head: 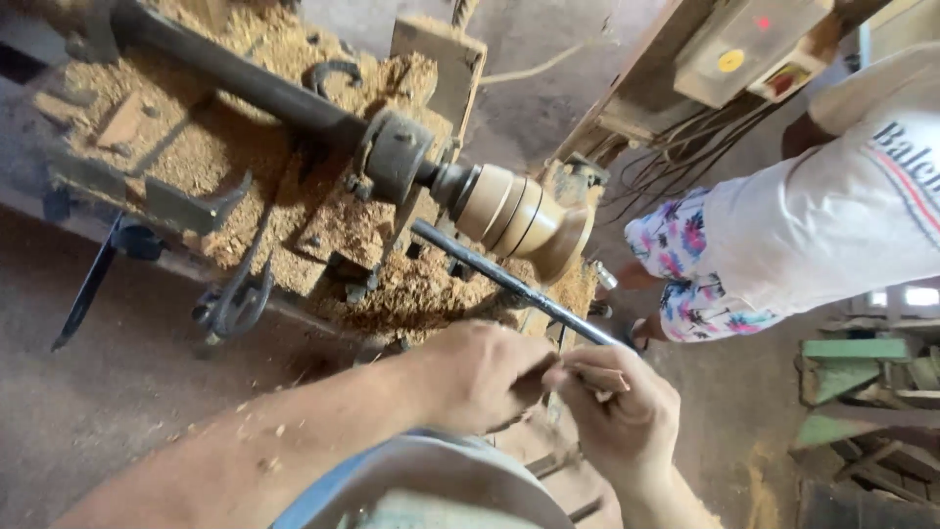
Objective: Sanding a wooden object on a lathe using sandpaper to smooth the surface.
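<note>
The biggest thing here is the wood lathe, a long dark machine covered in heaps of sawdust. Everything else is told from this lathe.

Just past the right end of the lathe stands another person in a white shirt and flowery shorts (only the middle of the body shows). Above that person, farther from the lathe, is a pale box with a yellow dot and a red dot, and dark wires hang below it.

Along the top of the lathe runs a thick dark shaft. At the right end of the shaft is a round metal holder. Stuck on that holder is a wooden piece, pale and round with grooves in it, getting wider like a bell at its far end.

Under the wooden piece, and touching the lathe's sawdust edge, lies a long dark metal tool. It slants from under the wooden piece down toward the two hands below the lathe.

The left hand is curled shut around the near part of the tool. The right hand is just beside it, touching it, with the fingers pinched narrow on the tool's end (a small pale bit shows between the fingers). I cannot tell if the tool's tip touches the wood.

Bits of sawdust stick to the left arm.
</note>
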